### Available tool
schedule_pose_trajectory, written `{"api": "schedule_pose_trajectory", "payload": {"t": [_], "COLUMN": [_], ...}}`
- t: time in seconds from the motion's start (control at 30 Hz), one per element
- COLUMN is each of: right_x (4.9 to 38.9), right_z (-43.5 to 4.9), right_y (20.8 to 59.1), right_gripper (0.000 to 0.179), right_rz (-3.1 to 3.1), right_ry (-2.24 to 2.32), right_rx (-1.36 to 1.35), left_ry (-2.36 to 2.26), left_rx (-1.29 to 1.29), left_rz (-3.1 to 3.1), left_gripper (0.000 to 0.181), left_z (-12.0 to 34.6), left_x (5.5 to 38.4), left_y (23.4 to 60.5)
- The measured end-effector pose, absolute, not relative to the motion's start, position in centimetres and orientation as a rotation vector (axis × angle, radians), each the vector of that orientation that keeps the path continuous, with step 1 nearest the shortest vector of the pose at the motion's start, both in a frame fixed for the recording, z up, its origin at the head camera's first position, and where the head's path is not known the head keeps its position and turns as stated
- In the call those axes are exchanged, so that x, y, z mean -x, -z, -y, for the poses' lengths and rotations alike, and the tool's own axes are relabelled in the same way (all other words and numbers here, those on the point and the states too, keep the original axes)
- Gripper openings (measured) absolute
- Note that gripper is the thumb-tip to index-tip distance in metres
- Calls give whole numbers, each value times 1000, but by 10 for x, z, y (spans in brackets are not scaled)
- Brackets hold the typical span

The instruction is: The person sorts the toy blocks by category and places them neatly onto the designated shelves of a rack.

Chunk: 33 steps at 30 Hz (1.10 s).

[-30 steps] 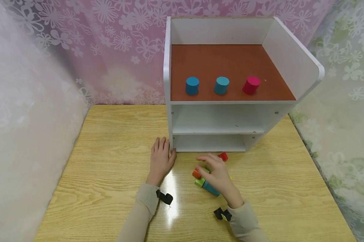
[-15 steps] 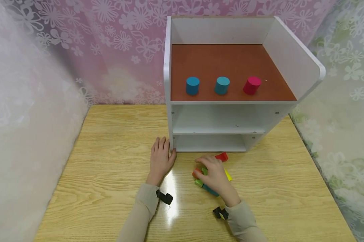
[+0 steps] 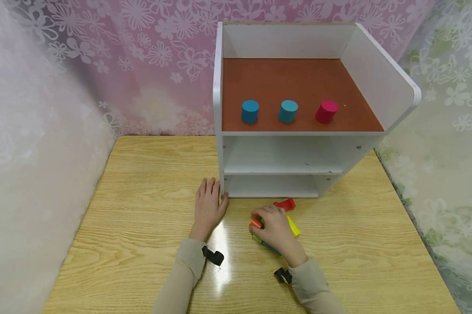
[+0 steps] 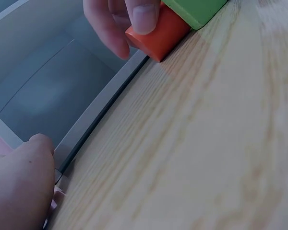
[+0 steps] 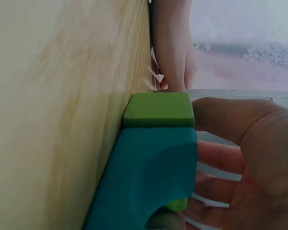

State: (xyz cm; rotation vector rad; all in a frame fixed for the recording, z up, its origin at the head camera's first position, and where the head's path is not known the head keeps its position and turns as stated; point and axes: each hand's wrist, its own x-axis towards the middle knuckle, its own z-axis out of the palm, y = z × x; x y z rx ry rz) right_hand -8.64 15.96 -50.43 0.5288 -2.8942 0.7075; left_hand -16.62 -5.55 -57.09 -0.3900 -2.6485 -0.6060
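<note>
My left hand [image 3: 207, 206] lies on the table with fingers straight, beside the front left corner of the white shelf unit [image 3: 218, 152], thumb at its edge. The right hand [image 3: 275, 227] pinches an orange block [image 3: 256, 223] with thumb and fingers on either side. In the left wrist view the orange block [image 4: 164, 34] lies close on the wood, against a green block [image 4: 199, 10]. Under the right palm, the right wrist view shows a lime-green block [image 5: 158, 109] touching a teal block [image 5: 144, 163] with a curved cutout. The hand partly hides these.
A red block [image 3: 286, 204] lies before the shelf unit, and a yellow block [image 3: 293, 226] sits right of my right hand. On the brown top stand a blue cylinder [image 3: 249, 112], a teal cylinder [image 3: 288, 111] and a crimson cylinder [image 3: 327, 112]. Patterned curtains [image 3: 157, 65] surround the table.
My right hand has moved down and slightly left, closing its thumb and fingers round the orange block. More of the red and yellow blocks shows. The left hand has stayed put.
</note>
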Motion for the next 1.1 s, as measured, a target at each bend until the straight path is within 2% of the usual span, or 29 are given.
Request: {"api": "schedule_pose_trajectory", "payload": {"t": [0.63, 1.1], "right_x": [89, 86], "right_z": [-156, -158], "right_y": [504, 492], "right_gripper": [20, 27], "right_rz": [2889, 2851], "right_ry": [-750, -771], "right_rx": [-497, -506], "left_ry": [582, 594], "left_rx": [384, 397], "left_rz": [2642, 2643], "left_gripper": [48, 44], "left_z": [55, 56], "left_x": [166, 165], "left_y": [572, 572]}}
